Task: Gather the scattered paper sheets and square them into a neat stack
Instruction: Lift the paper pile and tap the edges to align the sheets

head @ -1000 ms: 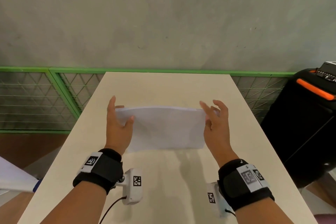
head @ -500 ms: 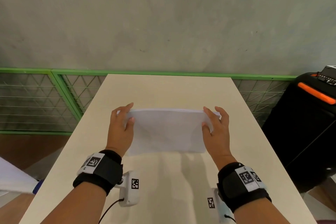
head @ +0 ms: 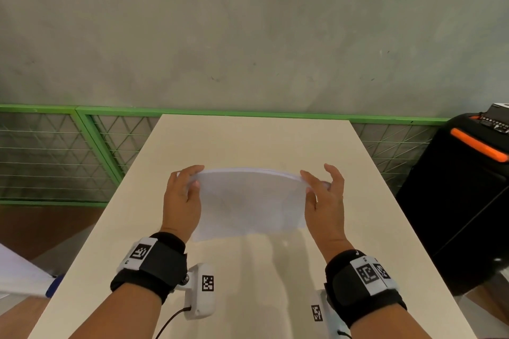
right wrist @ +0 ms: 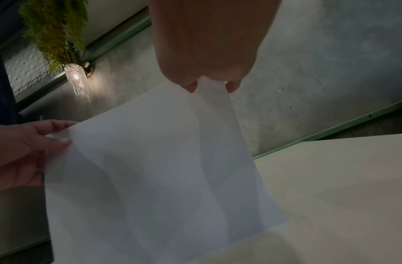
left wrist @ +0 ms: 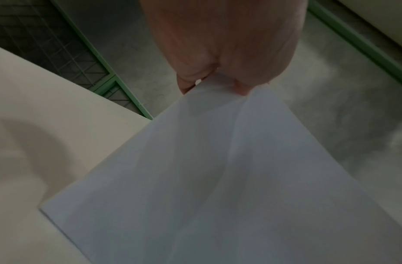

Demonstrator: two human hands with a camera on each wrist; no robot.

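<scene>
A grey plastered wall (head: 248, 36) backs a green-framed wire-mesh fence (head: 55, 151), and in front of it stands a long cream-topped table (head: 248, 283); a black case with an orange handle (head: 479, 148) sits off the table's right side. You hold the thin stack of white paper sheets (head: 248, 201) upright on its lower long edge, near the middle of the table; that edge appears to rest on the surface, though contact is not certain from the head view. Your left hand (head: 180, 201) pinches the stack's left end, thumb on the near face, fingers curled behind; your right hand (head: 326, 201) pinches the right end likewise, two fingertips (right wrist: 190, 87) showing on the near face in the right wrist view, the outer fingers loosely raised. The top edge bows upward between your hands, and soft ripples run down the sheet face in both wrist views; judge the stack light, limp and slippery sheet on sheet. Recommended hold: both short ends, high up, grip loose enough to let the sheets settle when tapped; a hard pinch will likely crease the corners; a one-handed hold will likely let the stack fold or fan.
</scene>
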